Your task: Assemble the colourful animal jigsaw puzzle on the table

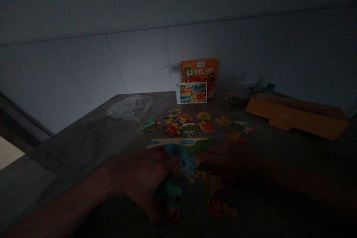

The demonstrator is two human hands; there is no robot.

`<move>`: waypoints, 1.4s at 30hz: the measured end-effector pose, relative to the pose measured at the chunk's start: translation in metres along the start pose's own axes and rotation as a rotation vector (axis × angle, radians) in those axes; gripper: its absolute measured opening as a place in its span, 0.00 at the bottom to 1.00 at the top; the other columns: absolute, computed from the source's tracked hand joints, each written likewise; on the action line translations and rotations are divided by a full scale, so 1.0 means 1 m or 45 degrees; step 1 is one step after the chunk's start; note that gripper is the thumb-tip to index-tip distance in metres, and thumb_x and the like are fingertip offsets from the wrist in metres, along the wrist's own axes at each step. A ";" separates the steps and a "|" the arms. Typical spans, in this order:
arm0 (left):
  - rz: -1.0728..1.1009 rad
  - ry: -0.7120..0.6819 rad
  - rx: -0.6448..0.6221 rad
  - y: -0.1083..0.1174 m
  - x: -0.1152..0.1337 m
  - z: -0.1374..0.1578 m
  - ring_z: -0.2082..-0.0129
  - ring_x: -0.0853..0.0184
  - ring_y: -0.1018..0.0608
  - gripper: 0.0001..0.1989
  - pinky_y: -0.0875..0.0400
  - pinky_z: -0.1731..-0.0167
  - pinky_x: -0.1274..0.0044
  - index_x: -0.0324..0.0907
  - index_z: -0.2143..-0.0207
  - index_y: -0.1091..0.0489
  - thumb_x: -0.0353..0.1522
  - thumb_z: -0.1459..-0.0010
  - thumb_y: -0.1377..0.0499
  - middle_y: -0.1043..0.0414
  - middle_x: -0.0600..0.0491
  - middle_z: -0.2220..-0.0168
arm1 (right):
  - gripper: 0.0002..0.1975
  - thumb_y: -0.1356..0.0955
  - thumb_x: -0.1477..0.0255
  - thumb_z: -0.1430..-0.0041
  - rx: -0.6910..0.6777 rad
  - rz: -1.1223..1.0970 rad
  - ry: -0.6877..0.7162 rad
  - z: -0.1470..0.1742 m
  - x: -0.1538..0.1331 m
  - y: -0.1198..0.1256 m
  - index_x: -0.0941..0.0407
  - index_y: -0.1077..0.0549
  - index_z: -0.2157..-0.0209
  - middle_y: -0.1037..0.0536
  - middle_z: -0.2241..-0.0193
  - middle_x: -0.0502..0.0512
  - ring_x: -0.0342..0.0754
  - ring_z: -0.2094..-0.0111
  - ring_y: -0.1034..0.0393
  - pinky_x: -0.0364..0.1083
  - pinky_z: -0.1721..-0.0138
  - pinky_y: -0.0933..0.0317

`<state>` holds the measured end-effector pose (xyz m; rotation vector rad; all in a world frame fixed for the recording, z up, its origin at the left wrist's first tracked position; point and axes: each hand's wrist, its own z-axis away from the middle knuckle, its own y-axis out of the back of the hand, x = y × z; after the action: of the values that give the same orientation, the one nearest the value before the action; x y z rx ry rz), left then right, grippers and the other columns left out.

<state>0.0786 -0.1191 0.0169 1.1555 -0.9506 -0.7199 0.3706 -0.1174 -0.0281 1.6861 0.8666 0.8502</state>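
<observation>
A partly joined jigsaw puzzle with a blue elephant-like picture lies on the dark table in front of me. My left hand rests palm down on its left side, fingers stretched and thumb spread toward me. From the right, my right hand lies over the puzzle's right edge with its fingers extended. Joined pieces reach down by my left thumb, partly covered by it. On the right, another joined strip with a red lion-like figure runs toward me. Deep shadow hides part of my right hand.
Several loose puzzle pieces lie beyond the puzzle. Behind them stand a picture card and an orange box. A clear plastic bag is at left, another bag at right, beside an orange box part.
</observation>
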 end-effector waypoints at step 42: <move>-0.208 0.006 0.389 -0.008 -0.020 -0.002 0.50 0.52 0.21 0.25 0.23 0.51 0.64 0.45 0.46 0.25 0.40 0.45 0.32 0.25 0.45 0.48 | 0.13 0.33 0.69 0.36 -0.145 0.071 -0.064 -0.006 -0.001 0.002 0.57 0.26 0.51 0.22 0.71 0.53 0.43 0.78 0.35 0.41 0.79 0.57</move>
<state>0.0719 -0.1026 0.0039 1.5159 -0.9927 -0.7177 0.3655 -0.1164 -0.0250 1.6310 0.7268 0.8750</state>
